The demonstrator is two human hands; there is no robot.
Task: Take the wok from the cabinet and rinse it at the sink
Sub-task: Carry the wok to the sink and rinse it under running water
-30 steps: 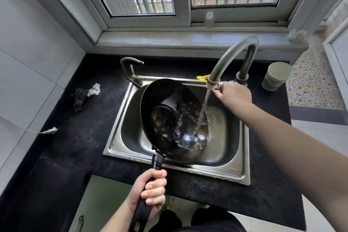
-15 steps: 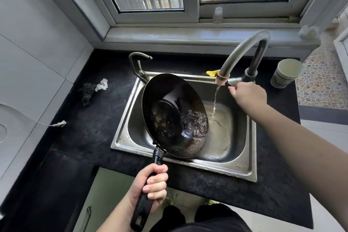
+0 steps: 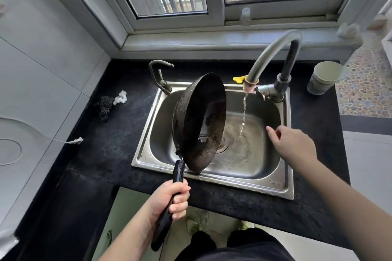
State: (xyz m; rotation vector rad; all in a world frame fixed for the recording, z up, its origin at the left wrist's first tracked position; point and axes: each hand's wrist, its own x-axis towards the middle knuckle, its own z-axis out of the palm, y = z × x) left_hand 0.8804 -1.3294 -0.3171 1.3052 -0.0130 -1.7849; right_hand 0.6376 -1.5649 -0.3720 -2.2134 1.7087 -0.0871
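Note:
A black wok [image 3: 201,121] stands steeply tilted on its edge over the left half of the steel sink [image 3: 273,188], its inside facing right. My left hand [image 3: 169,201] grips its long black handle below the counter's front edge. The tall curved tap [image 3: 271,53] runs a thin stream of water into the basin, to the right of the wok. My right hand [image 3: 292,144] hovers over the sink's right side, fingers loose and pointing left, holding nothing.
A black counter [image 3: 118,146] surrounds the sink. A dark scourer [image 3: 105,107] and a white scrap lie at the left. A small second tap [image 3: 159,74] stands at the sink's back left corner. A pale cup [image 3: 322,77] sits at the back right. A window ledge runs behind.
My left hand has tipped the wok up from nearly flat to steeply on edge, emptying its water. My right hand has left the tap lever and come down over the basin. The stream is thinner.

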